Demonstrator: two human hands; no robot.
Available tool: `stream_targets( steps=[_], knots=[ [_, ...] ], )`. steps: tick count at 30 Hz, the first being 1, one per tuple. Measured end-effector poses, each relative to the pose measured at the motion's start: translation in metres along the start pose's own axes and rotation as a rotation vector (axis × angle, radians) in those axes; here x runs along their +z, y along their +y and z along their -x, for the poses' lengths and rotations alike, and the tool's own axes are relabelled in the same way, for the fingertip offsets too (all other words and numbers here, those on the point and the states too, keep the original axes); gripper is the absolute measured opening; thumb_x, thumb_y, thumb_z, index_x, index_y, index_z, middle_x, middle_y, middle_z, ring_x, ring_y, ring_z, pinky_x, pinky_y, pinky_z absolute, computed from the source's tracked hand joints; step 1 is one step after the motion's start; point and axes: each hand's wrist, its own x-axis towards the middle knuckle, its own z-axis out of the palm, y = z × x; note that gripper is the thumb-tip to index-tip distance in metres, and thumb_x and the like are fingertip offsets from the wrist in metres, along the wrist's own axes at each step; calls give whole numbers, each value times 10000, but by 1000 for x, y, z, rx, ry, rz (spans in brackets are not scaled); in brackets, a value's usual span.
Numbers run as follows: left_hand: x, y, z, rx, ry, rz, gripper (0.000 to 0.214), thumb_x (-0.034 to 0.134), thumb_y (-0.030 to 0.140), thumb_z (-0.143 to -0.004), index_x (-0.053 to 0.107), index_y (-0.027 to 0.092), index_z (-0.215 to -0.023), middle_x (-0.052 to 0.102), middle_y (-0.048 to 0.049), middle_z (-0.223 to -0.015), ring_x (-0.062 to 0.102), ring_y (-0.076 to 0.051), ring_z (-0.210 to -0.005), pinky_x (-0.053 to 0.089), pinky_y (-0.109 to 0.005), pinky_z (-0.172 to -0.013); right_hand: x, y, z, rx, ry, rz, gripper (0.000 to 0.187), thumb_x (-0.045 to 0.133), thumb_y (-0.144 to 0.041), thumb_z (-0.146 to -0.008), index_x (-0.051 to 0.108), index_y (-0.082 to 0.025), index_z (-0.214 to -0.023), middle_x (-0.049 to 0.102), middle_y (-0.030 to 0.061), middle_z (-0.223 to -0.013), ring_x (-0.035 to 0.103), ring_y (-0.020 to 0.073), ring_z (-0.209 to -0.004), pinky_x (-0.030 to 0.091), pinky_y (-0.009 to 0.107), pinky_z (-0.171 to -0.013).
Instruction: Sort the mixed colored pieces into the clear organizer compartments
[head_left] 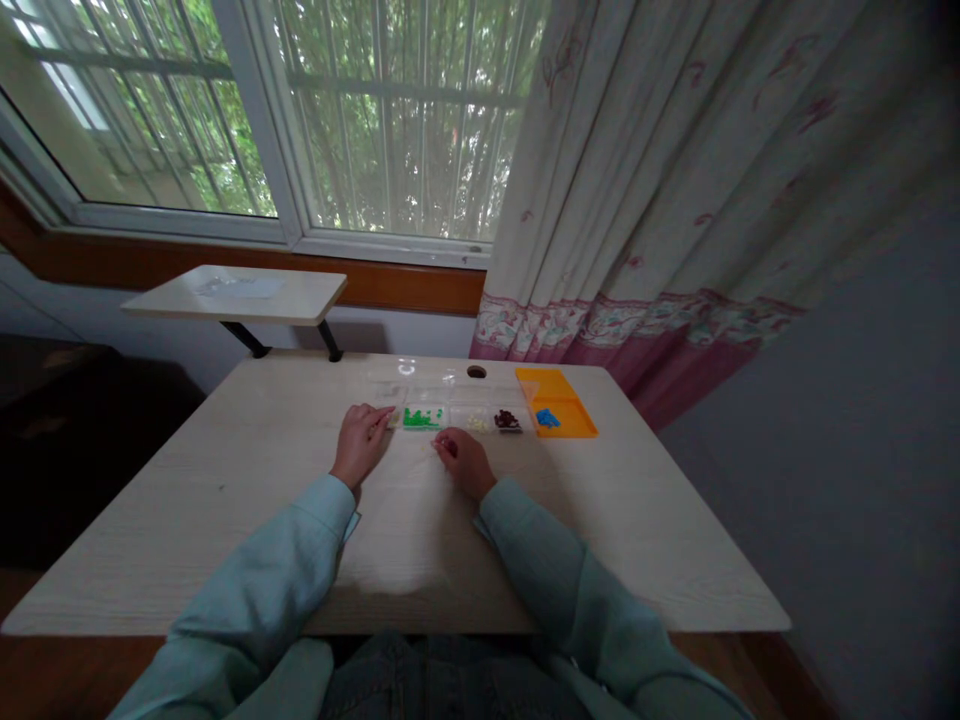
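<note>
A clear plastic compartment box (454, 420) lies on the table with its transparent lid (427, 388) folded back. It holds small green pieces (423, 418), pale pieces (477, 424) and dark brown pieces (507, 420) in separate compartments. My left hand (360, 442) is at the box's left end, thumb and fingers closed on its edge. Just in front of the box, my right hand (465, 462) is closed in a pinch; what sits between the fingertips is too small to make out. A few faint pale specks (424, 448) appear on the tabletop beside those fingertips.
To the right of the box lies an open orange case (574, 418) with blue pieces (547, 418) in it. A round cable hole (476, 372) is near the table's (630, 540) back edge. A small raised shelf (300, 300) stands at the back left, below the window.
</note>
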Motion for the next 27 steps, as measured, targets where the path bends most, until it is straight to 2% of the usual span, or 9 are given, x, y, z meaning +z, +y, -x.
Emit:
stream_targets(
  steps=[4,8,15,20,27],
  knots=[
    [11,32,7,138,-77,104,307,431,325,-961,640,234,-1167,608,-63,-903,518,-201,-902,418,-354,-841,4,1,-1,190,19,-474,238,547,-442,-818,519,-205,-825,459,-75,-547,403,91,-419,311,220,-424],
    [18,56,12,218,-142,158,318,410,314,-973,596,245,-1222,617,-64,-964,519,-199,-932,419,-360,-852,10,-6,2,236,8,-703,301,579,-498,-788,499,-209,-815,411,-105,-462,326,73,-366,241,211,-380],
    [19,54,13,227,-151,174,301,430,321,-967,607,237,-1196,612,-67,-941,528,-202,-923,424,-365,-846,5,-13,2,293,12,-835,334,626,-511,-753,507,-201,-790,405,-107,-451,305,60,-370,193,208,-378],
    [21,52,14,257,-126,185,281,520,344,-930,623,248,-1172,616,-58,-922,531,-195,-905,440,-350,-821,3,-14,2,279,-8,-815,335,627,-513,-761,529,-193,-785,405,-105,-443,294,58,-373,193,212,-385],
    [24,52,14,292,-61,216,210,538,304,-924,673,231,-1069,667,-57,-911,572,-182,-863,468,-346,-798,2,-14,2,283,-20,-790,358,645,-534,-730,560,-188,-765,410,-95,-451,304,64,-383,207,223,-394]
  ],
)
